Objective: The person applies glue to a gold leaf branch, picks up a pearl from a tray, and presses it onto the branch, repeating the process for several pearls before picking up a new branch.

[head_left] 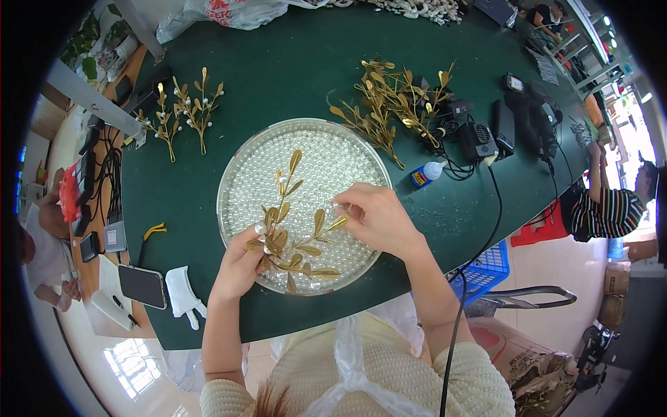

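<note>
A gold leafy sprig [281,236] is gripped in my left hand [243,263], its branches spreading over the tray. Pearly white beads show near my left fingers and on one upper twig. My right hand [379,219] pinches with thumb and index finger beside the tip of a right-hand branch; whatever lies between those fingertips is too small to make out. Beneath both hands, a round tray [221,201] holds a layer of clear, shiny beads [326,156].
Beaded gold sprigs [201,111] lie at the back left, and a heap of gold sprigs [389,101] at the back right. Right of the tray stand a small blue glue bottle [425,174] and a black corded device [479,142]. A phone [143,285] and white glove [183,295] lie front left.
</note>
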The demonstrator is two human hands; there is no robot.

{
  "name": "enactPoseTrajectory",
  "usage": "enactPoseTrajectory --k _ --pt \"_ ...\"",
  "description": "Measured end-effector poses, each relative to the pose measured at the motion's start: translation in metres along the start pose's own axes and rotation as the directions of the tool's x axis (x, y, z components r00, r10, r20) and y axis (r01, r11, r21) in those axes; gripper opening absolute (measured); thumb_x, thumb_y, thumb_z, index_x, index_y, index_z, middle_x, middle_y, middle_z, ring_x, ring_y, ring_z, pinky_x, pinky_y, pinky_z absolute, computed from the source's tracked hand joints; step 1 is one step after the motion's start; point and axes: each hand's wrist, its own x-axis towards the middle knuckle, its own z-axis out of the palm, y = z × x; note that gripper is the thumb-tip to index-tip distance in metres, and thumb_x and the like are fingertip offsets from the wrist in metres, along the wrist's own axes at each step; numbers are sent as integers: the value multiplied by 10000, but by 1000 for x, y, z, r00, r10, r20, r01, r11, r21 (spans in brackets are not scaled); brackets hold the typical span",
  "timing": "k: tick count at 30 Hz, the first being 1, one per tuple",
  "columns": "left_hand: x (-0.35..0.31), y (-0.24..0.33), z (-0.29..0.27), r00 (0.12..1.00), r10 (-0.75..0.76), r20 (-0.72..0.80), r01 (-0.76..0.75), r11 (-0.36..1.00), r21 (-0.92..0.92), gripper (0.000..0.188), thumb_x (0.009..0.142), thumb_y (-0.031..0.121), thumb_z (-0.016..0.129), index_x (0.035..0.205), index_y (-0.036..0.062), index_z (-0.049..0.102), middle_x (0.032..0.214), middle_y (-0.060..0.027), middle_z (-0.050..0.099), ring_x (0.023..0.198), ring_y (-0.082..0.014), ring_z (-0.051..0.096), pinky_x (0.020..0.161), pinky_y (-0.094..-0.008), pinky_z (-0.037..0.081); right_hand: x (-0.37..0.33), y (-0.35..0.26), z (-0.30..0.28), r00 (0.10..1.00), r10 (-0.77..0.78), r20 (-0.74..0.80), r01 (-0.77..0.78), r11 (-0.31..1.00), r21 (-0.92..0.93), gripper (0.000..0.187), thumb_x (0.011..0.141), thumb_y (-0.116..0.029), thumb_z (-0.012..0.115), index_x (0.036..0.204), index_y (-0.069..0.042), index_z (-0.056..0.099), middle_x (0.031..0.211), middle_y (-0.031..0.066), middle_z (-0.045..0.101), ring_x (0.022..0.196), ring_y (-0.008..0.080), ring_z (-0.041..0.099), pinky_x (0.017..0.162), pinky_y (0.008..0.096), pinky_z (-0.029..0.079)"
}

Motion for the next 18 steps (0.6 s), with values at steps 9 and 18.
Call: enactPoseTrajectory --k 9,18 --pt "2 4 3 1000 15 -19 -15 999 31 248 841 265 424 760 31 425 669 3 370 580 -66 347 508 -195 300 -1 6 8 998 -18 -55 10 990 -140 195 568 -31 553 763 -28 569 639 102 547 562 232 541 526 296 430" --pt "1 -3 -3 999 49 14 -49 999 1 306 739 -12 291 981 9 478 681 7 466 493 -22 290 443 -160 233 -3 3 10 999 -47 -26 38 963 -267 111 731 -128 491 701 -22 504 638 121 541 569 303 532 523 387 431"
